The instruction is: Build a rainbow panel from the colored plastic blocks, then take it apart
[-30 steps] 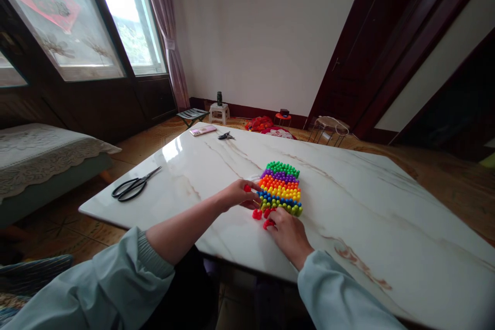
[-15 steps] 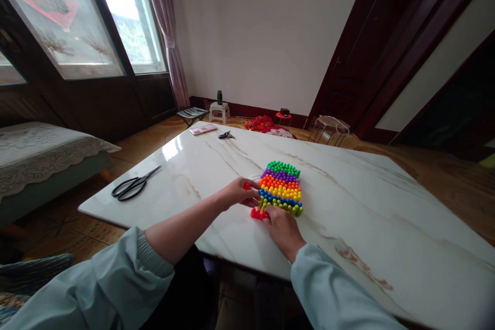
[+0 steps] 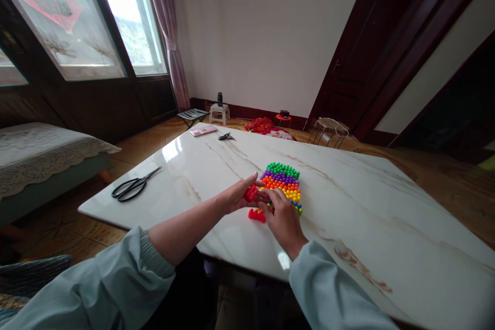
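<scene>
A beaded panel (image 3: 281, 178) of round beads in coloured stripes, green, purple, orange, yellow, blue and olive, lies on the marble-patterned table (image 3: 348, 196). My left hand (image 3: 236, 197) is at its left edge, with red beads (image 3: 251, 193) cupped between thumb and palm. Over the panel's near left part, my right hand (image 3: 285, 220) has its fingertips drawn together against the left fingers; whatever they pinch is hidden. A short row of red beads (image 3: 256, 215) rests on the table just below the hands. Both hands cover part of the blue and olive rows.
Black-handled scissors (image 3: 133, 185) lie at the table's left side. Farther back are a pink phone (image 3: 203, 131) and small dark pliers or snips (image 3: 226, 136). Low stools (image 3: 219, 113) stand on the floor beyond, and a lace-covered bed or bench (image 3: 46, 160) is at left.
My left hand has turned palm-up, showing the red beads in it. My right hand has moved up from the red row to the left fingers, leaving that row on the table.
</scene>
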A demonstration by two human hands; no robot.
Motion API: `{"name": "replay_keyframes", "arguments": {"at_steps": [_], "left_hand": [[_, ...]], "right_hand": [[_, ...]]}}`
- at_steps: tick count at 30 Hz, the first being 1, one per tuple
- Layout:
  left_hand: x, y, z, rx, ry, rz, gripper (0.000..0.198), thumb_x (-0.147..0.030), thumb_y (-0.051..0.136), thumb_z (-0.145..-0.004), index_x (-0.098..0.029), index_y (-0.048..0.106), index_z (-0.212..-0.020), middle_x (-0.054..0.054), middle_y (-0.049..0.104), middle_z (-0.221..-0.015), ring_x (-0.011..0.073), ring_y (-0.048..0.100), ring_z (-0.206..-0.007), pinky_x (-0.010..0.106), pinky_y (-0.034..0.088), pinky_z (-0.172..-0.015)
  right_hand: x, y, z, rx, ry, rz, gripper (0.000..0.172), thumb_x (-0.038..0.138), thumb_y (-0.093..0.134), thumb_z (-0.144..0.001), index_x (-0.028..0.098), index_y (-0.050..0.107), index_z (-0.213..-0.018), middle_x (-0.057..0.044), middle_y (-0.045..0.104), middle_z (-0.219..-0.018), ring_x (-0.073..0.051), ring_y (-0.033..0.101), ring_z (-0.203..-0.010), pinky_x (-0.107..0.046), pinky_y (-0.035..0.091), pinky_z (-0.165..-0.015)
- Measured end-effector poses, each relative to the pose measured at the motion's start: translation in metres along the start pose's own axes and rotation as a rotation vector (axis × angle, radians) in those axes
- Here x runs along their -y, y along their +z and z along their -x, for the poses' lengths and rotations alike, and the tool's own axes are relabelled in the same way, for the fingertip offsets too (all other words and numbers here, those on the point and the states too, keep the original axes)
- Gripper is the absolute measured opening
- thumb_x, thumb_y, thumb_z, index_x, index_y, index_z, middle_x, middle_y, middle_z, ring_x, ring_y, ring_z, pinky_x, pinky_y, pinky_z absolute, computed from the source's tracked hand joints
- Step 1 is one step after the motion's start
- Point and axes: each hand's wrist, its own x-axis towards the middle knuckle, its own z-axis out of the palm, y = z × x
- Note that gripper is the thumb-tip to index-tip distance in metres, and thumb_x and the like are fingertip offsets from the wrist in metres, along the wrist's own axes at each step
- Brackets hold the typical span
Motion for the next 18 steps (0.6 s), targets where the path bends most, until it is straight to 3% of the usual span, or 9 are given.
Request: {"name": "replay_keyframes", "arguments": {"at_steps": [3,7,10,13,18], "left_hand": [[0.002,0.008,0.003,0.122,0.004,0.081,0.048,-0.058,0.055,-0.083,-0.013,0.059,-0.1,0.006,0.067,-0.08,0.0173,0.066,-0.073,0.028,0.053,-0.067],[0.007,0.011,0.004,0.131,-0.009,0.083,0.041,-0.053,0.06,-0.082,-0.017,0.06,-0.102,0.003,0.065,-0.08,0.014,0.063,-0.07,0.023,0.05,-0.061],[0.01,0.011,0.004,0.14,-0.024,0.028,0.039,-0.049,0.064,-0.08,-0.017,0.061,-0.102,0.004,0.066,-0.085,0.0135,0.063,-0.072,0.023,0.05,-0.065],[0.009,0.014,0.006,0.168,-0.011,-0.013,0.041,-0.051,0.063,-0.08,-0.017,0.061,-0.104,0.004,0.065,-0.088,0.0132,0.063,-0.073,0.027,0.052,-0.071],[0.004,0.023,0.011,0.17,0.024,-0.047,0.041,-0.051,0.061,-0.082,-0.018,0.061,-0.107,0.006,0.064,-0.091,0.0135,0.062,-0.081,0.022,0.051,-0.071]], "right_hand": [[0.004,0.001,-0.005,0.016,-0.07,-0.081,0.034,0.016,0.055,-0.084,0.024,0.057,-0.117,-0.006,0.058,-0.114,-0.019,0.059,-0.1,-0.032,0.047,-0.085],[0.003,0.001,-0.006,0.071,-0.064,-0.142,0.031,0.015,0.057,-0.082,0.023,0.059,-0.112,-0.006,0.059,-0.108,-0.019,0.058,-0.098,-0.032,0.048,-0.085],[0.001,-0.001,-0.006,0.089,-0.087,-0.216,0.023,0.018,0.052,-0.086,0.021,0.061,-0.107,-0.006,0.06,-0.105,-0.019,0.056,-0.099,-0.034,0.046,-0.088],[-0.001,-0.001,-0.007,0.049,-0.016,-0.256,0.019,0.016,0.054,-0.083,0.02,0.062,-0.099,-0.005,0.061,-0.097,-0.018,0.057,-0.091,-0.032,0.047,-0.083],[-0.003,0.004,-0.008,-0.056,0.13,-0.267,0.028,0.013,0.066,-0.066,0.02,0.061,-0.093,-0.003,0.061,-0.093,-0.018,0.056,-0.081,-0.03,0.049,-0.069]]}}
